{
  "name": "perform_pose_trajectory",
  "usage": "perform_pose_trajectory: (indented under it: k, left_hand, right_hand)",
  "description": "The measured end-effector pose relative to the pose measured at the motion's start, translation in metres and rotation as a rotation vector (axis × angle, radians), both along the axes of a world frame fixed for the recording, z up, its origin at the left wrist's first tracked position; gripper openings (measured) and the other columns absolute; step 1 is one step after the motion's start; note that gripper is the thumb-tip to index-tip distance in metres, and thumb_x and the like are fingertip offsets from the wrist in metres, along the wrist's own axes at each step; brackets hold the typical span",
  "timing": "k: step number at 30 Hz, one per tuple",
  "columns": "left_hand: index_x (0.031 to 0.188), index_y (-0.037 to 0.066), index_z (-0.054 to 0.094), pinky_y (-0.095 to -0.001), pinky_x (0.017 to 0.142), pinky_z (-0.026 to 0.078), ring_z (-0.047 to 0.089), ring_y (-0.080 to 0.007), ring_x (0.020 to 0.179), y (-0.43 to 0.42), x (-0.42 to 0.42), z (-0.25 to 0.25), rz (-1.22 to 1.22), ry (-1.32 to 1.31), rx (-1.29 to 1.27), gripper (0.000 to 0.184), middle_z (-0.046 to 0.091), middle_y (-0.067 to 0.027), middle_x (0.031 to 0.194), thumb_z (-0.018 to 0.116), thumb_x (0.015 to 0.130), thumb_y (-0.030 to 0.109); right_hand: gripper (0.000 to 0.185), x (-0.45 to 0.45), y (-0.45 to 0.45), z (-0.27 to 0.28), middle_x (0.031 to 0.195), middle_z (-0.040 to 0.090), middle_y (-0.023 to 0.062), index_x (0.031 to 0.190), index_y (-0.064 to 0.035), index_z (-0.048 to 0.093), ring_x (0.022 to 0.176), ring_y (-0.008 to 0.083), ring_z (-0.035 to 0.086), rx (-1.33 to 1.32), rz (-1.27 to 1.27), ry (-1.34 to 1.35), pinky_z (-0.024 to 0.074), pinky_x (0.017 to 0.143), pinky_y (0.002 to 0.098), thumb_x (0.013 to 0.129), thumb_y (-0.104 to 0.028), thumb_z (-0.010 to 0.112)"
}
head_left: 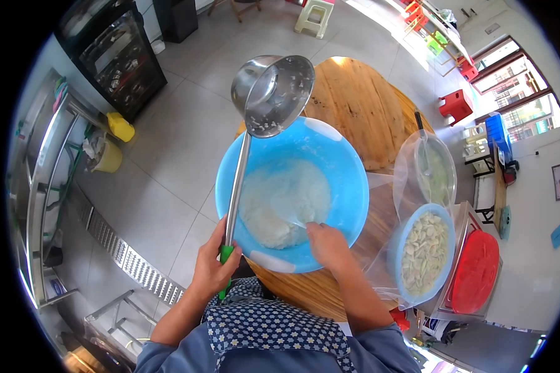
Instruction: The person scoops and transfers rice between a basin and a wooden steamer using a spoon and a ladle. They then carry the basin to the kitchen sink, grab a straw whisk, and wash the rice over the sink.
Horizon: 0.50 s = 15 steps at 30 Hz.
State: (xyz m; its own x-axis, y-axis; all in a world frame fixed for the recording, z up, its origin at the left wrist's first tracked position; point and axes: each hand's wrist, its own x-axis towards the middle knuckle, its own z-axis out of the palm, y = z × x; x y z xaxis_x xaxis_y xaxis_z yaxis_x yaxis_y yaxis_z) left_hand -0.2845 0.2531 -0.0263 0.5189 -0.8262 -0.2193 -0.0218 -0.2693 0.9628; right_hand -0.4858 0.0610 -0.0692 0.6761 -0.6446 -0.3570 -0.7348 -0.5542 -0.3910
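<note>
The left hand (214,264) is gripping a nearly empty ladle (279,96) and the right hand (328,245) is clasping a pale utensil (286,213) in the basin (350,168) on the surface (364,105), where white powder (302,186) is seemingly lying part-mixed.

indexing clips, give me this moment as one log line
left hand: on ladle, bowl over far rim of blue basin | right hand: pale utensil in basin's white contents | basin: on wooden table
</note>
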Motion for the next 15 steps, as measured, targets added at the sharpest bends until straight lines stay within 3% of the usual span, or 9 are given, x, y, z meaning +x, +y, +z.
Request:
perform_pose_trajectory:
  k: [7, 9, 10, 15]
  left_hand:
    - [0.149, -0.001, 0.034, -0.0233, 0.06, 0.047, 0.055, -0.008, 0.063, 0.0006, -0.0018, -0.0039, 0.011, -0.002, -0.024, 0.064, 0.059, -0.0019, 0.081, 0.058, 0.089, 0.001]
    - [0.151, 0.001, 0.03, -0.0236, 0.058, 0.048, 0.056, -0.0082, 0.064, 0.0024, 0.0001, -0.006, -0.026, -0.041, -0.018, 0.067, 0.062, -0.0055, 0.091, 0.056, 0.089, 0.0]
    - [0.149, 0.0, 0.034, -0.0229, 0.06, 0.047, 0.055, -0.0073, 0.063, 0.0001, -0.002, -0.0018, 0.01, -0.031, -0.009, 0.065, 0.059, -0.001, 0.08, 0.058, 0.089, 0.0]
    - [0.149, 0.0, 0.034, -0.0234, 0.06, 0.047, 0.055, -0.0073, 0.063, 0.0002, -0.0024, -0.0018, 0.005, -0.034, -0.01, 0.065, 0.059, -0.0009, 0.079, 0.057, 0.088, 0.0]
  right_hand:
    - [0.017, -0.0021, 0.0059, 0.0033, 0.09, 0.064, 0.0242, 0.101, -0.0031, 0.061, 0.082, 0.0442, 0.063, -0.059, 0.052, -0.047, 0.0501, 0.073, 0.0502, 0.091, -0.01, 0.049]
    - [0.017, -0.0018, 0.0065, 0.0029, 0.089, 0.064, 0.024, 0.101, -0.0029, 0.06, 0.082, 0.0441, 0.063, -0.059, 0.055, -0.041, 0.05, 0.072, 0.0503, 0.091, -0.01, 0.049]
    - [0.017, -0.0018, 0.0063, 0.0026, 0.088, 0.064, 0.0238, 0.101, -0.0027, 0.06, 0.082, 0.044, 0.063, -0.054, 0.064, -0.041, 0.0499, 0.071, 0.0504, 0.091, -0.01, 0.049]
    - [0.016, -0.0017, 0.0077, -0.0015, 0.087, 0.064, 0.0231, 0.1, -0.0032, 0.06, 0.081, 0.0427, 0.063, -0.047, 0.032, -0.052, 0.0496, 0.071, 0.0506, 0.093, -0.013, 0.049]
